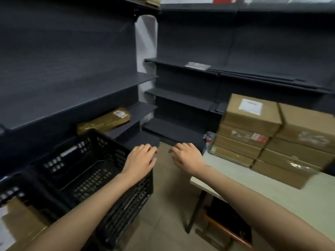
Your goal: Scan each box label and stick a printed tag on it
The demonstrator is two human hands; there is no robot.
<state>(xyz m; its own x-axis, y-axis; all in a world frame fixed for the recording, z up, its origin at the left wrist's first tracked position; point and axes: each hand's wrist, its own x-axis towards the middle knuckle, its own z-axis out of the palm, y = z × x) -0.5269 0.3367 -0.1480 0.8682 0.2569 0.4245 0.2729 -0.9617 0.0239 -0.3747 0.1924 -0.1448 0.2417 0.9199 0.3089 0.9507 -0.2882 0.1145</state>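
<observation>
At the far left a black dark shelving unit [72, 98] runs along the wall, and on its lowest shelf lies a flat brown parcel [104, 122] wrapped in clear tape, with a small white label near its right end. In front of that shelf sits a black plastic crate [78, 171] with slotted walls; nothing shows inside it. A cardboard box [20, 223] fills the bottom-left corner below the crate.

The left hand [140, 159] hovers palm down over the crate's right rim, fingers loosely bent and holding nothing; whether it touches the rim cannot be told. Just beside it, apart by a narrow gap, the right hand [186, 157] hangs palm down above the floor [168, 214] near the far left corner of the counter [272, 194], fingers relaxed and empty too.

On the counter, toward its far edge, stand the stacked cardboard boxes [268, 140] in 2 columns set side by side. The left column shows 4 boxes, and its top box [252, 113] bears a white printed label [251, 104] on its upper face. The text is too blurred to read. More dark shelves [235, 73] run behind the stack.
</observation>
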